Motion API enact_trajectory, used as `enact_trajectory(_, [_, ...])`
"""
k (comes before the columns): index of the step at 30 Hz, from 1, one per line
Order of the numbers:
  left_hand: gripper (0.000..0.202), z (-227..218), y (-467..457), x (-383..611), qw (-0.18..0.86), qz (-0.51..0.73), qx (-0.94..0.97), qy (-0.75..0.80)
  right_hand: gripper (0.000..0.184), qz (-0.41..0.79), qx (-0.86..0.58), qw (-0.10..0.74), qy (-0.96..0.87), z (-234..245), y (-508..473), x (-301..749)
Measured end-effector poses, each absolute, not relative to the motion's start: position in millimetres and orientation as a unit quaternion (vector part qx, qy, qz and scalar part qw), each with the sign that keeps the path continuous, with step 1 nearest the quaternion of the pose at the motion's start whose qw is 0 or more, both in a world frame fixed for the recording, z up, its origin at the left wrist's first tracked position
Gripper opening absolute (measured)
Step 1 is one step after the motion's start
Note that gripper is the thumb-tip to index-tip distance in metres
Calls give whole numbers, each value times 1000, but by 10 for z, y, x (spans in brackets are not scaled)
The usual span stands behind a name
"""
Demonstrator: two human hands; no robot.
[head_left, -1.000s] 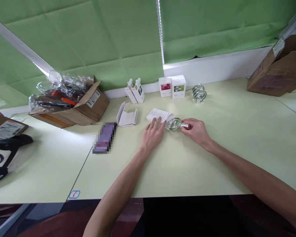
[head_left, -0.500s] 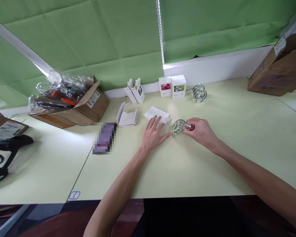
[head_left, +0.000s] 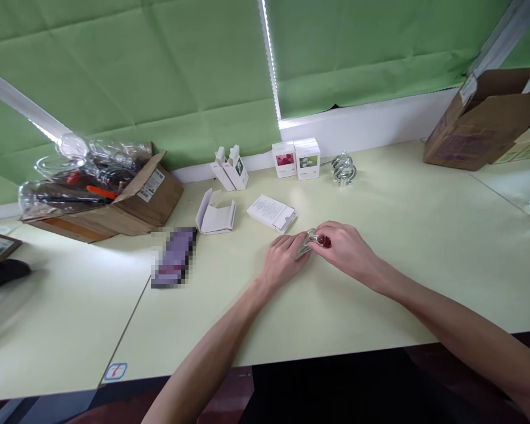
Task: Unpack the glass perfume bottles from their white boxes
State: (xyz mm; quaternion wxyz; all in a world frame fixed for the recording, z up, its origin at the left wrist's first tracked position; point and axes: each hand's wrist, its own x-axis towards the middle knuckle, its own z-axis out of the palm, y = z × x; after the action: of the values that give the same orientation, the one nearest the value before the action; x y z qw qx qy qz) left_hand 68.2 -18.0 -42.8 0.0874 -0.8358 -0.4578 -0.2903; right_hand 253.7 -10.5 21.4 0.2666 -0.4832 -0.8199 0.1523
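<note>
A small clear glass bottle sits between my hands on the pale green table top, with a shiny red-and-metal cap at its right end. My left hand closes on the bottle's left side, and my right hand pinches the cap end. The fingers hide most of the glass. A white folded leaflet lies just beyond my hands, not touching them.
Along the back stand paired white boxes, white cartons and a coiled glass bottle. An open white carton, a pixelated purple item and a cardboard box of glassware lie left.
My left hand has moved off the leaflet and onto the bottle, and my hands have closed in around it. The view has shifted slightly, moving the table contents left.
</note>
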Motion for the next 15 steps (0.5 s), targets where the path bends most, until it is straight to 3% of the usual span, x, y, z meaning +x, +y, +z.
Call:
enact_trajectory(9, [26, -408, -199, 711, 61, -287, -836, -464, 21, 98, -482, 260, -831, 199, -110, 2562])
enact_trajectory(15, [26, -402, -222, 721, 31, -296, -837, -460, 34, -26, -424, 202, -882, 227, -102, 2583])
